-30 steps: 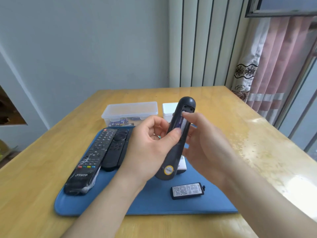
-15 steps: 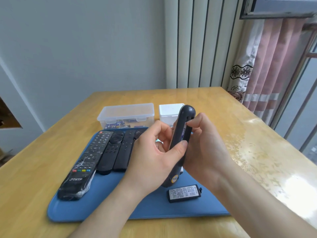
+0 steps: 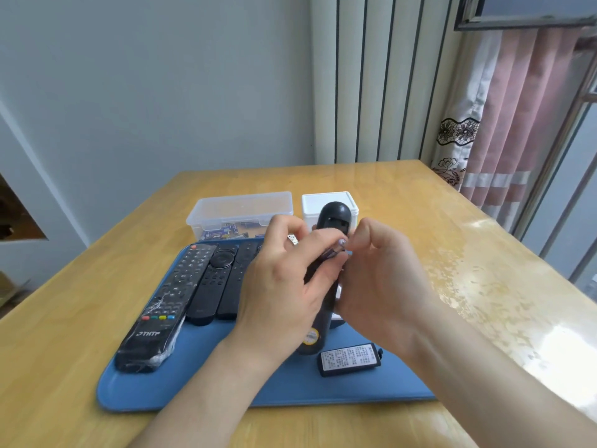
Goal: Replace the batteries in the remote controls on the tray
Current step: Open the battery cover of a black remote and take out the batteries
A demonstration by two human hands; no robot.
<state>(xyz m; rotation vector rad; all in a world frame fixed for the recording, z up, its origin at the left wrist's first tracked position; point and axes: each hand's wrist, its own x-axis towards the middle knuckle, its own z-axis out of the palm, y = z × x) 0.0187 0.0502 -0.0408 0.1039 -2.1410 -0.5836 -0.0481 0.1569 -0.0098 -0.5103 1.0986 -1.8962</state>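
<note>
Black plastic, rounded at the top: the black remote [image 3: 334,215] stands over the middle of the tray [image 3: 200,383], its long axis nearly upright and its top leaning toward the tray's far edge. My left hand [image 3: 277,295] grips its lower half from the left. My right hand [image 3: 381,286], just right of it, pinches at its back, fingertips [image 3: 358,237] closed; whether on a battery I cannot tell. The right is nearer the bay. The loose battery cover [image 3: 350,359] lies on the tray's near right part.
</note>
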